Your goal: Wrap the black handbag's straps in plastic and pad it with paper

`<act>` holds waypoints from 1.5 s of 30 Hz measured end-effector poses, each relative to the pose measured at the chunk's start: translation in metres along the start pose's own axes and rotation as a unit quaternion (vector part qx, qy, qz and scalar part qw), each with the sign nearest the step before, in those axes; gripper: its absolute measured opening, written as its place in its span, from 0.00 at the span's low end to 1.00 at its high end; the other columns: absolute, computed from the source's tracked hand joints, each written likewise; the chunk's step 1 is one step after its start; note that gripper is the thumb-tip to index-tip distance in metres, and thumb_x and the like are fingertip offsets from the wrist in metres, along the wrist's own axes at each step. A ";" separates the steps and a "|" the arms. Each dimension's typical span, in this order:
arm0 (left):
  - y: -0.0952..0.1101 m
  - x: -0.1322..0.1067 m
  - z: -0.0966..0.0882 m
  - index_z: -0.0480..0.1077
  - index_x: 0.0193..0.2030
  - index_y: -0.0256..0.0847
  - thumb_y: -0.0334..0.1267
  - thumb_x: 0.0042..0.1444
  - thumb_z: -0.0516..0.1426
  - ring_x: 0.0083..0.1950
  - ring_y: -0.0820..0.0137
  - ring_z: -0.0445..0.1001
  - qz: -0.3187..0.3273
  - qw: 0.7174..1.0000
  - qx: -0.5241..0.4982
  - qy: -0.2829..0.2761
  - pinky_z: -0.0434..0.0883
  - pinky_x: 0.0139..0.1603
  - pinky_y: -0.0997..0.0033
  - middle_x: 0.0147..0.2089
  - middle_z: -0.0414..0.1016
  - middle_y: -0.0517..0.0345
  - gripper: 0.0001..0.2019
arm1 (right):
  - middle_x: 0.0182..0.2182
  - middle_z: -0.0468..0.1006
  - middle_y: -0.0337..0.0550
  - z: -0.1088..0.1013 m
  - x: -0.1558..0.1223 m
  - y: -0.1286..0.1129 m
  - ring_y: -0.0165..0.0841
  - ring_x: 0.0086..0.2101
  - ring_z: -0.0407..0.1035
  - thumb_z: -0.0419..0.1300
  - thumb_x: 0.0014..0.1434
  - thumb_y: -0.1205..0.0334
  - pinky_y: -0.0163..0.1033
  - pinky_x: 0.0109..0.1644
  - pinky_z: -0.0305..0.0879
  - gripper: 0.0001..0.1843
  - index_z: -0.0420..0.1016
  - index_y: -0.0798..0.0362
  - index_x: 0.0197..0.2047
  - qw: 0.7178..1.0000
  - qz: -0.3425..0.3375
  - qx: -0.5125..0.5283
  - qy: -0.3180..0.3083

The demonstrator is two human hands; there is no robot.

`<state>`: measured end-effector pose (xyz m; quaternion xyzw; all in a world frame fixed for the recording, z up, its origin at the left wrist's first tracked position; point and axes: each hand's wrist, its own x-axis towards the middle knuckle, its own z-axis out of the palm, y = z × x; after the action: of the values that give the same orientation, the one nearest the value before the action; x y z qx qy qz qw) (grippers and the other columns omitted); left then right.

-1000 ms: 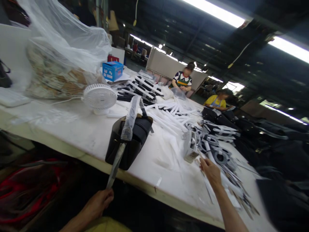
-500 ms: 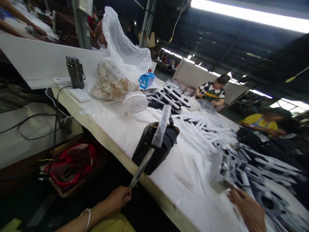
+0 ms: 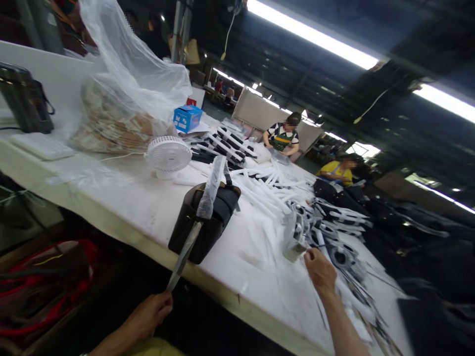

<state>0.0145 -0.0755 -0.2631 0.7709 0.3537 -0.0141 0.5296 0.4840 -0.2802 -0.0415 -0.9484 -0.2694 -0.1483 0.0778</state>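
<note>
A black handbag (image 3: 208,222) sits near the table's front edge, its strap wrapped in clear plastic. My left hand (image 3: 158,309) is closed on the free end of the bag strap (image 3: 185,252), which stretches down past the table edge. On the right, my right hand (image 3: 319,269) has its fingers pinched together at the front of a grey-white holder (image 3: 295,240) that looks like a tape dispenser. Whatever lies between those fingertips is too small to make out. White-wrapped strips (image 3: 260,193) lie in a heap behind the bag.
Behind the bag stand a white fan (image 3: 168,154), a blue box (image 3: 187,118) and a large clear plastic bag (image 3: 115,113) of brown pieces. A dark flask (image 3: 25,99) is at far left. Black-and-white wrapped parts (image 3: 337,252) crowd the right side. Two people work across the table.
The view has turned right, so the table things appear further left. My right hand's fingers have drawn in close to the holder. My left hand still grips the strap.
</note>
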 end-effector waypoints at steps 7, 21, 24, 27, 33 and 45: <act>-0.007 0.007 0.004 0.62 0.33 0.42 0.54 0.55 0.46 0.22 0.70 0.66 0.011 1.000 -0.006 -0.008 0.59 0.21 0.74 0.25 0.67 0.60 0.17 | 0.30 0.82 0.45 -0.017 0.013 0.023 0.40 0.33 0.75 0.53 0.56 0.56 0.40 0.37 0.64 0.16 0.80 0.50 0.38 0.998 0.006 0.060 -0.023; -0.002 0.006 0.002 0.62 0.31 0.43 0.53 0.52 0.47 0.25 0.67 0.68 0.013 1.000 0.002 -0.003 0.62 0.25 0.72 0.24 0.67 0.60 0.15 | 0.26 0.82 0.42 0.015 0.010 0.017 0.39 0.30 0.78 0.51 0.53 0.50 0.40 0.37 0.69 0.21 0.81 0.52 0.38 0.976 0.014 0.206 -0.070; 0.002 0.006 0.002 0.62 0.31 0.43 0.53 0.51 0.47 0.23 0.68 0.67 -0.002 1.000 -0.007 -0.006 0.61 0.23 0.72 0.24 0.66 0.61 0.15 | 0.26 0.81 0.43 0.018 0.007 0.016 0.39 0.30 0.77 0.51 0.53 0.50 0.40 0.37 0.68 0.21 0.80 0.52 0.37 0.978 0.018 0.204 -0.046; 0.002 0.007 0.002 0.61 0.30 0.43 0.54 0.51 0.48 0.24 0.68 0.68 0.009 1.000 -0.018 -0.005 0.62 0.24 0.73 0.23 0.66 0.61 0.16 | 0.27 0.80 0.46 0.023 0.004 0.013 0.42 0.31 0.75 0.52 0.53 0.51 0.43 0.39 0.66 0.19 0.78 0.53 0.37 0.982 0.021 0.189 -0.012; 0.001 0.003 0.001 0.61 0.32 0.43 0.63 0.50 0.48 0.19 0.70 0.66 -0.029 0.998 -0.045 -0.016 0.59 0.18 0.73 0.24 0.67 0.62 0.22 | 0.31 0.78 0.52 0.031 0.006 0.009 0.47 0.37 0.72 0.52 0.50 0.54 0.49 0.44 0.64 0.15 0.75 0.53 0.33 0.980 0.018 0.196 0.031; 0.061 -0.027 -0.041 0.68 0.29 0.41 0.47 0.44 0.56 0.26 0.66 0.71 -0.015 0.991 -0.058 -0.121 0.64 0.25 0.72 0.26 0.73 0.59 0.11 | 0.43 0.81 0.52 0.017 -0.005 0.010 0.46 0.39 0.78 0.61 0.44 0.44 0.47 0.40 0.75 0.37 0.72 0.57 0.54 0.914 0.051 0.393 -0.084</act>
<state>0.0139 -0.0676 -0.1846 0.7258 0.2989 -0.0949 0.6122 0.4893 -0.2871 -0.0598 -0.8626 -0.2624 0.0536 0.4291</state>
